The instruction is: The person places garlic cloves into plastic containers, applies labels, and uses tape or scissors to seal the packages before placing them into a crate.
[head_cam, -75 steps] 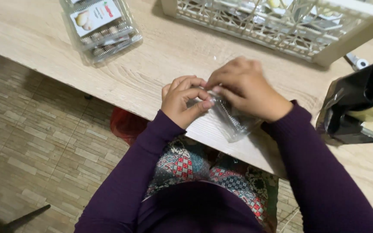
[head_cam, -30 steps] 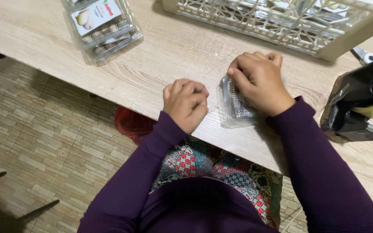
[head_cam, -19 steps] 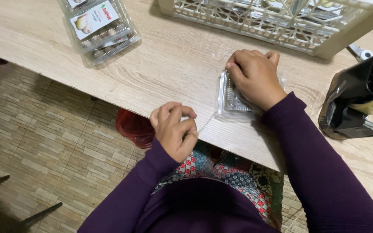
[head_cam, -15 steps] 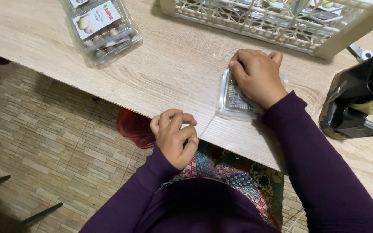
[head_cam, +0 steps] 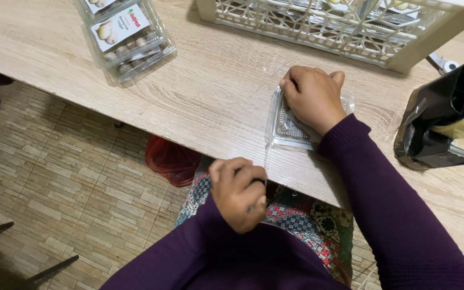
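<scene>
Under the right hand (head_cam: 313, 98), pressed flat at the bench (head_cam: 205, 102) edge, lies the clear clamshell pack (head_cam: 287, 124). The left hand (head_cam: 237, 190) has left it and dropped below the edge, its grip curled shut around something small and dark; a strip of clear tape (head_cam: 267, 156) seemingly trails from the pack. Right of that hand stands the tape dispenser (head_cam: 441, 118).

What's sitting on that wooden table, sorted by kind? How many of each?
Clear plastic clamshell boxes: 3 — one under the right hand at, and a stack of at least two with picture labels
Cream lattice crate: 1
Black tape dispenser: 1
Total: 5
The left hand is off the table edge, closed around something small I can't identify.
</scene>
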